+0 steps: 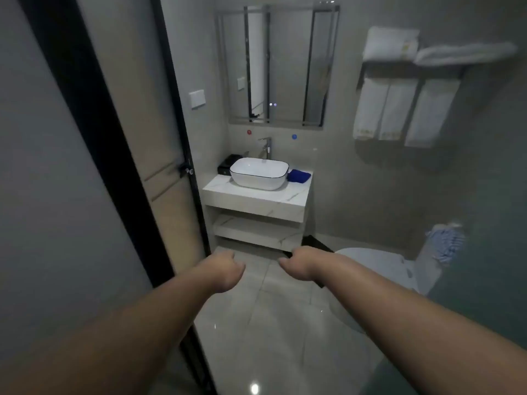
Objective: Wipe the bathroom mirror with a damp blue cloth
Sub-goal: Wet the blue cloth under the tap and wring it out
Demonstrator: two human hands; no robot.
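Observation:
The mirror (285, 67) hangs on the far wall above a white vessel sink (259, 173). A folded blue cloth (299, 175) lies on the marble counter (256, 196), just right of the sink. My left hand (222, 269) and my right hand (299, 265) are stretched out in front of me over the floor, well short of the vanity. Both hang with fingers curled downward and hold nothing.
A dark-framed glass door (159, 172) stands at my left. A toilet (379, 266) sits at the right, with a striped cloth (447, 243) beyond it. White towels (405, 109) hang on a rack high on the right wall. A faucet (266, 148) and a black box (228, 165) stand behind the sink.

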